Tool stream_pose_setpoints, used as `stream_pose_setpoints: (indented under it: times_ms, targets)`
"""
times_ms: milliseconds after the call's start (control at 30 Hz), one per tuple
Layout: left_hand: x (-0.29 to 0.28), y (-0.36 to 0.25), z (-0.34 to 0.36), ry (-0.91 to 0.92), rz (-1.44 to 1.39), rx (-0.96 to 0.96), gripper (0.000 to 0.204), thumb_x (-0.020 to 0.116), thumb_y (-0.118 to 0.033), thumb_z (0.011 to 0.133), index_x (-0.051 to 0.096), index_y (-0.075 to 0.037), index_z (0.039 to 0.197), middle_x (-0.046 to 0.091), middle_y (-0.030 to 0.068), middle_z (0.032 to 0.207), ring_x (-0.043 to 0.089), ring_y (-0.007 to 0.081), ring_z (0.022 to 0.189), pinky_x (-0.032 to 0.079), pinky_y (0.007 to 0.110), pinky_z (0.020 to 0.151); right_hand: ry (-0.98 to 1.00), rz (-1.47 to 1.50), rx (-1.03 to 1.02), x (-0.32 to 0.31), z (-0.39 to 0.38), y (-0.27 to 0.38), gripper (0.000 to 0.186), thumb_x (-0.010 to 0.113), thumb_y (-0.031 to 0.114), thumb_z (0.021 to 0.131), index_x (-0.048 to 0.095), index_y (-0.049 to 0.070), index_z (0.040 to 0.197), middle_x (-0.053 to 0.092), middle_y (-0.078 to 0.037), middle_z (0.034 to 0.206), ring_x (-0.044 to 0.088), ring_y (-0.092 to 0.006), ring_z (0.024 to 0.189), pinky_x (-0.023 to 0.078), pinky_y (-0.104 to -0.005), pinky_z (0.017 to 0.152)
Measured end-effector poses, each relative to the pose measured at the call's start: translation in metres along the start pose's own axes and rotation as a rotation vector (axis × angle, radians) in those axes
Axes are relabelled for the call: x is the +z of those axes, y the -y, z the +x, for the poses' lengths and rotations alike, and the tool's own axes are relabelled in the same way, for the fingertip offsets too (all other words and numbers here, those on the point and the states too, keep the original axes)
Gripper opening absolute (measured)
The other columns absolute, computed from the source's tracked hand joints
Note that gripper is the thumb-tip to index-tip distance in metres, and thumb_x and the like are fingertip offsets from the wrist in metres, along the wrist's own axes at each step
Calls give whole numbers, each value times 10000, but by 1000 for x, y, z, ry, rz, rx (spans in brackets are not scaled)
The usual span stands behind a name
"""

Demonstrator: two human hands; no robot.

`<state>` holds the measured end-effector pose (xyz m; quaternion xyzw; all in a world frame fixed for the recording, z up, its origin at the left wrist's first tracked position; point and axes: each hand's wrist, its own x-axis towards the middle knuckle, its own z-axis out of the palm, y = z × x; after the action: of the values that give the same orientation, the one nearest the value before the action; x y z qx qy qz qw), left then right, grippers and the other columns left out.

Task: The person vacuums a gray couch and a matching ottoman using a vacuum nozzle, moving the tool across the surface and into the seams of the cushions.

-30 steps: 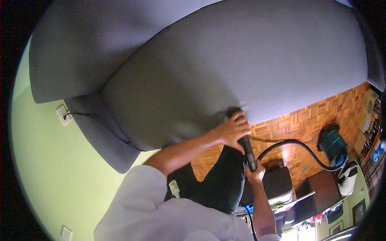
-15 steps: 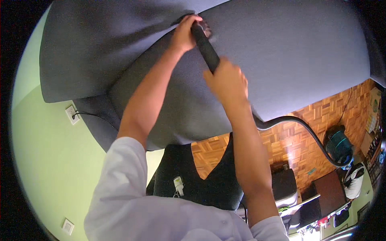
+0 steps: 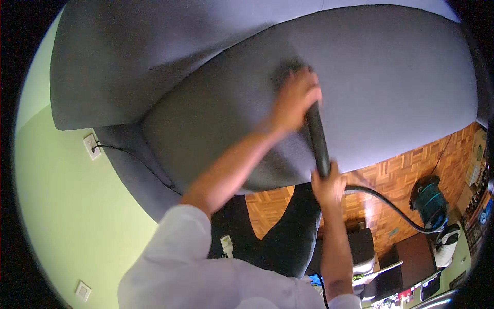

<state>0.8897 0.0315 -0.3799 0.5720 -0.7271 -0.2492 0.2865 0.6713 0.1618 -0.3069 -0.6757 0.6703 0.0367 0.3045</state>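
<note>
My left hand [image 3: 297, 98], blurred by motion, is closed on the upper part of a black vacuum wand [image 3: 317, 136] over the grey sofa cushion [image 3: 391, 87]. The nozzle end is mostly hidden behind that hand and in shadow. Lower on the same wand, near the cushion's front edge, my right hand [image 3: 328, 188] grips it. A black hose [image 3: 386, 201] curves from there to a teal-and-black vacuum cleaner [image 3: 429, 198] on the parquet floor.
A grey backrest [image 3: 118, 62] borders the cushion. At left, a cord [image 3: 128, 152] runs from a socket [image 3: 91, 146] on the green wall [image 3: 67, 206]. My dark-trousered legs [image 3: 278, 250] show below. Dark furniture [image 3: 414, 260] and a white shape I cannot identify [image 3: 446, 247] lie lower right.
Both hands and the wand went up to the backrest seam half a second ago and have since moved back down and right across the cushion, still higher than one second ago.
</note>
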Motion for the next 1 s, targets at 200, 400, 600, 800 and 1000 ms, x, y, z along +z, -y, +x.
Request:
stream_pose_setpoints:
  times_ms: [200, 400, 600, 800, 1000]
  targets:
    - [-73, 101, 144, 283, -275, -121, 199, 674, -89, 884, 616, -76, 1074, 640, 71, 1007, 615, 211, 965, 476, 361, 924, 68, 130, -45, -118, 175, 135, 422, 676, 397, 858, 688, 1, 1003, 705, -283, 967, 679, -474, 968, 556, -528, 868]
    - [-9, 9, 90, -243, 211, 242, 181, 674, -46, 781, 582, -84, 932, 624, 116, 880, 607, 258, 828, 475, 360, 768, 191, 139, 146, -87, 100, 39, 559, 688, 487, 837, 633, 65, 1200, 707, -270, 995, 676, -477, 978, 542, -530, 908]
    - [126, -166, -91, 291, 19, 119, 504, 848, -132, 526, 695, -123, 1006, 485, 158, 1379, 341, 436, 1412, 236, 753, 1095, -76, 470, 142, 35, -153, -200, 285, 751, 226, 760, 618, 17, 902, 602, -154, 639, 629, -288, 544, 500, -432, 563]
    - [194, -202, -102, 350, -63, 119, 477, 831, -130, 607, 666, -132, 1055, 477, 123, 1363, 312, 410, 1431, 179, 749, 1127, -59, 401, 244, 38, -176, -266, 278, 741, 172, 743, 611, 21, 938, 625, -189, 727, 622, -356, 612, 505, -443, 580]
    - [86, -83, 54, 80, 42, 161, 350, 785, -96, 680, 652, -133, 1002, 552, 123, 1331, 415, 425, 1376, 239, 640, 1159, 80, 268, 35, -52, 6, -123, 566, 747, 457, 855, 520, 42, 1166, 695, -198, 786, 697, -417, 701, 562, -505, 614]
